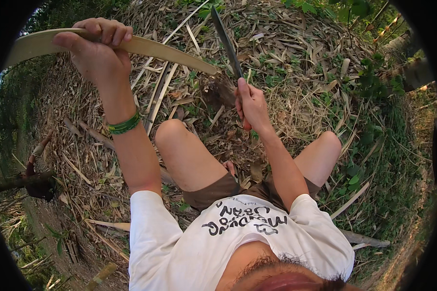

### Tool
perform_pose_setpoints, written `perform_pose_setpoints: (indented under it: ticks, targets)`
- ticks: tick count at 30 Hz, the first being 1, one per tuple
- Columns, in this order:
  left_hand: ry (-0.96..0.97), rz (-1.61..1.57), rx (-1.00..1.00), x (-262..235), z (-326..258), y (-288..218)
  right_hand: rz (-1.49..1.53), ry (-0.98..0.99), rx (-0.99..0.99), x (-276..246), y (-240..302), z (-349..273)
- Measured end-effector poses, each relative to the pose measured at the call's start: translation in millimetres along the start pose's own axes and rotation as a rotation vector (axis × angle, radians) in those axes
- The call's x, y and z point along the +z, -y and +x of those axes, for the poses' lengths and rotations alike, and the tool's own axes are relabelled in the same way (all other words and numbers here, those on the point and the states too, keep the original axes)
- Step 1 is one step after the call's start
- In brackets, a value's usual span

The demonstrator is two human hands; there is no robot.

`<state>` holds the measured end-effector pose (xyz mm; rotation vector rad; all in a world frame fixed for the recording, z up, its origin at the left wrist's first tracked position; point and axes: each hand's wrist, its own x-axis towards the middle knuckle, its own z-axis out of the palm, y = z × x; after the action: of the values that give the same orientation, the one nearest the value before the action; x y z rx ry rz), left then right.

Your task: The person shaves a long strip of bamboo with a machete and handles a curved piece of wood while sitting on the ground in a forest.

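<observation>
Two hands, one pale strip, one long knife, one stump. Left hand (99,51) wrapped around the strip (162,49), fingers curled over it. Left of that hand the strip runs on until the dark rim cuts it off; its other end reaches right to the stump (217,92), just left of the right hand (251,104); probably touching there, hard to confirm. Right hand closed about the knife (226,43), handle mostly covered, reddish butt below the palm, blade pointing forward. Narrow gap between blade and strip end. Low leaf litter (296,63) spreads right of the right hand.
</observation>
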<state>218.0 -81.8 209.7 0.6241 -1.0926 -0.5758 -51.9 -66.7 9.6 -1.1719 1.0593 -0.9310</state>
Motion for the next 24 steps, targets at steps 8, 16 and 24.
perform_pose_setpoints:
  ticks: [8,16,24]
  targets:
    - [-0.113,0.039,0.009,-5.1,22.6,4.7,0.211,-0.016,-0.475,15.1,137.8,17.2]
    - [-0.175,0.01,-0.078,56.3,59.0,21.6,0.135,-0.116,0.052,13.5,-51.7,0.6]
    - [-0.262,0.019,-0.096,1.6,68.1,26.0,0.181,-0.103,0.246,34.4,-100.4,-36.3]
